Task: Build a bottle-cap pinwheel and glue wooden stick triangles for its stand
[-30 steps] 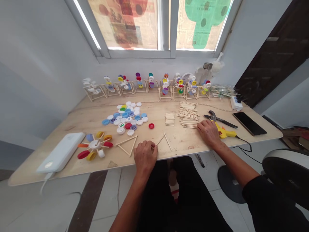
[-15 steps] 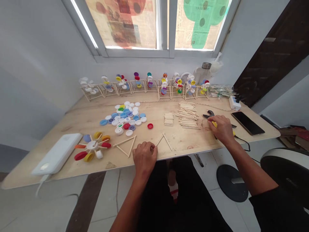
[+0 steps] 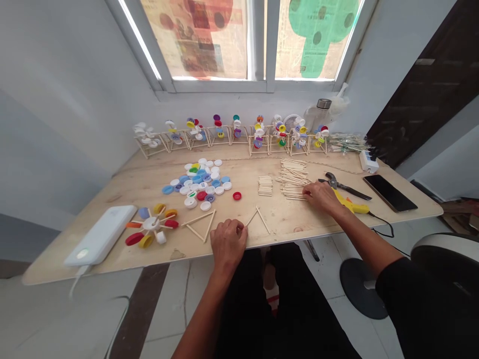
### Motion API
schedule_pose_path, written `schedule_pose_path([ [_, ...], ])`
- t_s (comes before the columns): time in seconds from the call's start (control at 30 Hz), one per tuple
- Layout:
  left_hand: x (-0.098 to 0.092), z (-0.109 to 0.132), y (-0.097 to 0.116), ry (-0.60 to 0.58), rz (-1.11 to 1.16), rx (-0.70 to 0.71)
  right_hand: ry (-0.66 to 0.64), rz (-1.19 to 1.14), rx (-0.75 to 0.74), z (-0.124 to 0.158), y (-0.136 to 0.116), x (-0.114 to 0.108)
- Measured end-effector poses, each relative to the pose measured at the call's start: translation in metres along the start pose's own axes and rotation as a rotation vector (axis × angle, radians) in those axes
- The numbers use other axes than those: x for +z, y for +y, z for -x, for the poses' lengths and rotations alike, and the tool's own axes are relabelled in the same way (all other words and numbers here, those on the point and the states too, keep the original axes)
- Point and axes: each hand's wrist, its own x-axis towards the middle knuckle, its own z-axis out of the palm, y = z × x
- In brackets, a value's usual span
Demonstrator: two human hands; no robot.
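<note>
My left hand (image 3: 229,240) rests at the table's front edge, fingers pinched on the lower end of one stick of a V of two sticks (image 3: 258,219). A triangle of sticks (image 3: 202,225) lies just left of it. My right hand (image 3: 321,197) reaches to the right edge of the long stick pile (image 3: 294,178); its fingertips are bent at the sticks, and whether they grip one is too small to tell. Beside that hand lie a yellow glue gun (image 3: 352,204) and pliers (image 3: 348,187). Short sticks (image 3: 265,185) form a smaller stack.
Bottle caps (image 3: 202,179) are heaped at centre left, near a cap wheel (image 3: 151,224) and a white power bank (image 3: 103,234). Stick frames with cap wheels (image 3: 219,134) line the back. A phone (image 3: 389,192) and a socket block (image 3: 368,161) are at the right.
My right hand has let go of the yellow glue gun and moved left to the long stick pile. My left hand stays at the V. The view has shifted slightly.
</note>
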Motion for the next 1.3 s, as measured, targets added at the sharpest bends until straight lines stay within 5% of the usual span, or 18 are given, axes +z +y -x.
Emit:
schedule_pose_path([
  [0.83, -0.001, 0.0, 0.0, -0.003, 0.005, -0.002, -0.241, 0.194, -0.231, -0.031, 0.003, -0.018],
  [1.3, -0.001, -0.002, 0.0, -0.022, 0.011, -0.025, -0.191, 0.268, -0.341, -0.025, 0.01, -0.017],
])
